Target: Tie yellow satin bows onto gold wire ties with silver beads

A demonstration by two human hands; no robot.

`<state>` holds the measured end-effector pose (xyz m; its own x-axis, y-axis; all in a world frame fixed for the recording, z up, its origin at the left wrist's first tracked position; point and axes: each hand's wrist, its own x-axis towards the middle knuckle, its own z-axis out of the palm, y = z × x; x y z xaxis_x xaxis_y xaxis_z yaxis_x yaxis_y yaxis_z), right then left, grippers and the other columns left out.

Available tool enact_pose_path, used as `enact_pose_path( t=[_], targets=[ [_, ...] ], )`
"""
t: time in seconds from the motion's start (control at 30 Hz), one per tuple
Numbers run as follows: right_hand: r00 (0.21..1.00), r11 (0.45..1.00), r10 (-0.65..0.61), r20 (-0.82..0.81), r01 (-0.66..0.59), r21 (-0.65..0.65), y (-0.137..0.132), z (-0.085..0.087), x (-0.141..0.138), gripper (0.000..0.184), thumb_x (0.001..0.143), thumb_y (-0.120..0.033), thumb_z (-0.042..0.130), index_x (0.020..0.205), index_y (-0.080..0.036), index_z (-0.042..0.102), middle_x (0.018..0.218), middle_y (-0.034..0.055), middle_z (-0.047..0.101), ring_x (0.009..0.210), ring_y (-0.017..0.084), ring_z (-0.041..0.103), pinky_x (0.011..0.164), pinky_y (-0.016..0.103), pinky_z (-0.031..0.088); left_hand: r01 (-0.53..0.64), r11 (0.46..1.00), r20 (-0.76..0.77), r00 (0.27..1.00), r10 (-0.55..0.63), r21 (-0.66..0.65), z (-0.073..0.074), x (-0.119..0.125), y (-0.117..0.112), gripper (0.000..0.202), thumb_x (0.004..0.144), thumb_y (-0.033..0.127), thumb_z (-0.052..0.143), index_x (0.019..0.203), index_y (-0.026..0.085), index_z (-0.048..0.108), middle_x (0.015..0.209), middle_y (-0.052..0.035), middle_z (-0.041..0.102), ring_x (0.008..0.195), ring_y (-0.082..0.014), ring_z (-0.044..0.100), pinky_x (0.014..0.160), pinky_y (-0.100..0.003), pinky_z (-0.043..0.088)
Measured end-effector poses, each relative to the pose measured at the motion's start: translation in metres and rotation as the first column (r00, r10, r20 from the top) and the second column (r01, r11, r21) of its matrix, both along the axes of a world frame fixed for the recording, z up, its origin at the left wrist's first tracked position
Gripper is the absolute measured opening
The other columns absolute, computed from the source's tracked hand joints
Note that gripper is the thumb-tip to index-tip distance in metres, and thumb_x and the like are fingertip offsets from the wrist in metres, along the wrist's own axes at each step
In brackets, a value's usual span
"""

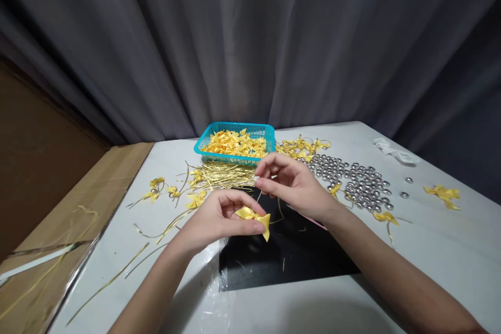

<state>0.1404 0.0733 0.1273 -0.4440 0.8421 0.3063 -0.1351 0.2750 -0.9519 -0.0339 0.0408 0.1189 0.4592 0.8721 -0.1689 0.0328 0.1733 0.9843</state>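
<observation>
From my feed I log a grey pleated curtain (250, 36) across the whole back, a white table (430, 255) bearing a black rectangular panel (305, 261), and brown cardboard (43, 203) along its left edge, dimly lit.

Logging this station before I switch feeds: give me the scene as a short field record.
left hand: pinches a yellow bow over the black mat
right hand: fingertips pinched, seemingly on a thin gold tie above the bow
basket: teal, filled with yellow bows, at the far side of the table
before basket: pile of gold ties
right of hands: silver beads, spread loose
</observation>
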Motion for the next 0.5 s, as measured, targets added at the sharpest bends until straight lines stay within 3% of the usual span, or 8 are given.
enact_pose_path(
  t=[0.2, 0.3, 0.37, 0.5],
  targets=[
    [0.994, 0.994, -0.015, 0.106, 0.003, 0.11, 0.005, -0.001, 0.007, 0.011, 0.081, -0.025, 0.062, 0.086, -0.016, 0.057, 0.077, -0.0004, 0.056, 0.065, 0.006, 0.051, 0.059, 0.019, 0.043, -0.105, 0.993, 0.035, 0.994, 0.103, 0.061, -0.001, 0.001, 0.002, 0.012, 0.075, 0.031, 0.067, 0.072, 0.021, 0.072, 0.073, 0.0005, 0.068, 0.062, -0.0079, 0.057, 0.061, -0.019, 0.047],
    [0.954, 0.975, 0.001, 0.3, -0.068, 0.213, 0.007, 0.003, 0.015, 0.014, 0.085, -0.028, 0.057, 0.089, -0.016, 0.062, 0.076, 0.0013, 0.061, 0.064, 0.008, 0.053, 0.054, 0.02, 0.04, -0.158, 0.983, 0.015, 0.987, 0.157, 0.09, 0.0, 0.0, 0.003, 0.01, 0.075, 0.029, 0.068, 0.071, 0.021, 0.072, 0.075, 0.0005, 0.069, 0.066, -0.0089, 0.059, 0.064, -0.019, 0.048],
    [0.905, 0.936, -0.056, 0.422, -0.099, 0.338, 0.008, 0.005, 0.019, 0.015, 0.088, -0.026, 0.053, 0.09, -0.016, 0.064, 0.077, 0.0023, 0.064, 0.065, 0.009, 0.056, 0.054, 0.021, 0.04, -0.186, 0.975, -0.01, 0.982, 0.188, 0.118, 0.002, 0.0, 0.004, 0.01, 0.074, 0.029, 0.068, 0.072, 0.021, 0.073, 0.072, 0.0, 0.069, 0.066, -0.0099, 0.059, 0.064, -0.02, 0.048],
    [0.85, 0.794, -0.213, 0.482, -0.138, 0.593, 0.008, 0.005, 0.022, 0.016, 0.09, -0.019, 0.048, 0.092, -0.016, 0.063, 0.087, 0.0042, 0.067, 0.078, 0.012, 0.06, 0.066, 0.024, 0.043, -0.226, 0.961, -0.039, 0.971, 0.235, 0.16, 0.004, 0.001, 0.003, 0.014, 0.073, 0.033, 0.069, 0.075, 0.02, 0.073, 0.072, -0.0012, 0.068, 0.067, -0.0124, 0.058, 0.064, -0.023, 0.049]
  ],
)
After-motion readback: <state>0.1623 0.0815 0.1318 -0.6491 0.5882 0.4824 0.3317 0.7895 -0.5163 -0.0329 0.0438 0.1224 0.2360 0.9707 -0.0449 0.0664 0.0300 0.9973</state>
